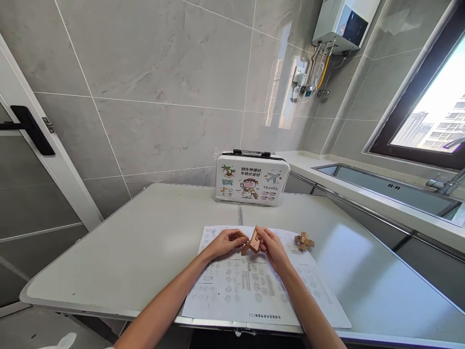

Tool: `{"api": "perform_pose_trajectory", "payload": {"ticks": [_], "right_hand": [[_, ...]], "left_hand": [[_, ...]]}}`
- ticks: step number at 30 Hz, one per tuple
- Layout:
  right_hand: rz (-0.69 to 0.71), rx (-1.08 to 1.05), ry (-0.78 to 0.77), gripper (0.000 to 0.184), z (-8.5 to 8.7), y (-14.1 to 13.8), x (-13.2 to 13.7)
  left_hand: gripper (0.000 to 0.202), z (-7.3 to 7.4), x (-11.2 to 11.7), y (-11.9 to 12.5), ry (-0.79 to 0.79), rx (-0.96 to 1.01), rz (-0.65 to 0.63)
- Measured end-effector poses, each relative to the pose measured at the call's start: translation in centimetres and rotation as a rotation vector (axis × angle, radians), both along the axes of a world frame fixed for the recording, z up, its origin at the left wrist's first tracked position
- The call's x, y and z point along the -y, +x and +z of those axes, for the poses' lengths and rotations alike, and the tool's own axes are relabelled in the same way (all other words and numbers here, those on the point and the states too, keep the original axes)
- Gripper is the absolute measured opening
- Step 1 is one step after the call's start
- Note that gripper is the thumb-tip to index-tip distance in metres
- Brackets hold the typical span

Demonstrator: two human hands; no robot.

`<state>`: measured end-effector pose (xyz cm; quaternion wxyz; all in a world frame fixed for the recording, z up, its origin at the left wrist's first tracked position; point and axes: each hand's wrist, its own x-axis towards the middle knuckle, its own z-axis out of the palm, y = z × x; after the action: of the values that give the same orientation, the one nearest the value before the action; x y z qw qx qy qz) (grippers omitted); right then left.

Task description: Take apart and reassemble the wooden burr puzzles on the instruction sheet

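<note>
Above a printed diagram sheet (236,300), both hands hold notched wooden puzzle pieces. My left hand (227,243) is closed, pinching a small wooden puzzle piece (240,235) at its fingertips. Fingers of my right hand (271,244) grip larger wooden puzzle pieces (254,244), which meet at an angle and touch or nearly touch the left hand's piece. Whether the pieces are interlocked I cannot tell. To the right, an assembled wooden burr puzzle (304,241) with crossing bars rests at the sheet's upper right edge.
A white folding table (119,252) carries everything. At its back stands a white cartoon-printed case (252,179) with a black handle. A counter with a sink (385,189) runs along the right, under a window. The grey tiled wall (163,97) rises behind; a door (47,160) is left.
</note>
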<state>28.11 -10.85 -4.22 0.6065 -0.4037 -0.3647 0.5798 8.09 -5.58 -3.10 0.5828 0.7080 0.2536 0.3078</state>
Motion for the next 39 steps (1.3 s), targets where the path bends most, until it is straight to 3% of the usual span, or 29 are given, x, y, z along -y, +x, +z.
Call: {"api": "perform_pose_trajectory", "payload": {"ticks": [10, 17, 26, 31, 39], "right_hand": [[0.183, 0.025, -0.055, 0.047, -0.5, 0.1, -0.1], [0.262, 0.039, -0.082, 0.051, -0.4, -0.2, 0.2], [0.225, 0.054, -0.069, 0.052, -1.1, -0.2, 0.2], [0.207, 0.047, -0.078, 0.054, -1.0, -0.1, 0.2], [0.191, 0.037, -0.064, 0.048, -1.2, -0.1, 0.0]], "left_hand": [[0.046, 0.2, -0.1, 0.1, -0.031, 0.039, -0.058], [0.053, -0.4, -0.1, 0.2, -0.098, 0.094, 0.017], [0.065, -0.4, 0.3, -0.1, -0.021, 0.026, 0.070], [0.086, -0.4, 1.2, 0.1, 0.115, -0.119, 0.141], [0.048, 0.6, 2.0, 0.7, 0.204, -0.145, 0.170]]}}
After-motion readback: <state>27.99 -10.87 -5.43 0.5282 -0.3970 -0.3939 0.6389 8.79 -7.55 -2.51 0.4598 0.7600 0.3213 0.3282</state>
